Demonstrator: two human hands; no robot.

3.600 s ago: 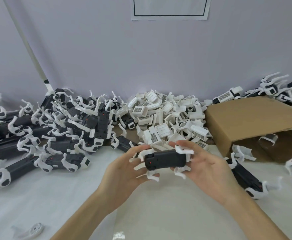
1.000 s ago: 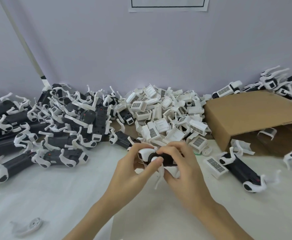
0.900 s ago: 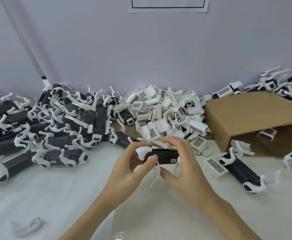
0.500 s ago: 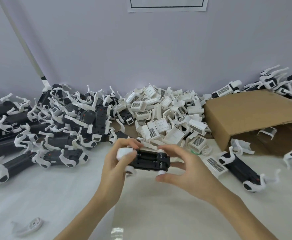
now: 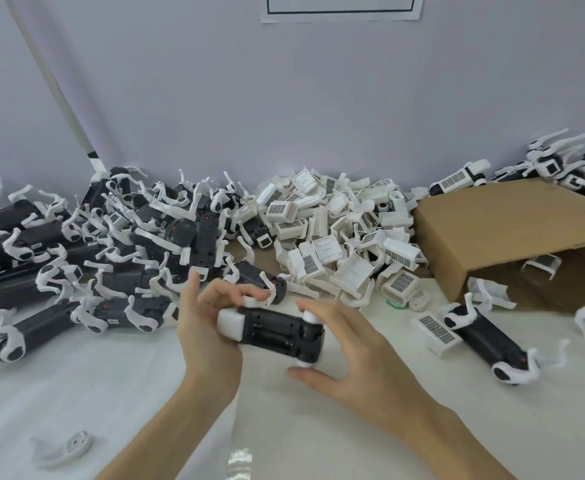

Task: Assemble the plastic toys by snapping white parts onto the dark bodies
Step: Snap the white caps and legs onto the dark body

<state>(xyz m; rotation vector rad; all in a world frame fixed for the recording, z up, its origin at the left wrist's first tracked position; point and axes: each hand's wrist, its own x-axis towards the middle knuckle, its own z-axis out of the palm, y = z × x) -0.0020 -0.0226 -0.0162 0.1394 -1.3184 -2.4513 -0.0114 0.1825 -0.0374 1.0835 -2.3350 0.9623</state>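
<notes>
In the head view, a dark toy body (image 5: 277,332) is being held just above the white table (image 5: 76,393), near the middle, lying roughly level with a ribbed underside facing the camera. The left hand (image 5: 208,327) is gripping its left end, where a white cap (image 5: 230,325) is sitting, with the fingers curled over the top and the thumb sticking up. The right hand (image 5: 349,355) is pinching the right end, forefinger on the upper white knob and thumb under the lower one. Behind the hands, a heap of loose white parts (image 5: 336,230) is lying against the wall. A pile of assembled toys (image 5: 86,244) is spreading to the left of it. A brown cardboard box (image 5: 512,230) is lying on its side at the right, with another toy (image 5: 488,341) resting on the table just in front of it. A single white piece (image 5: 66,448) is lying near the table's front left.
</notes>
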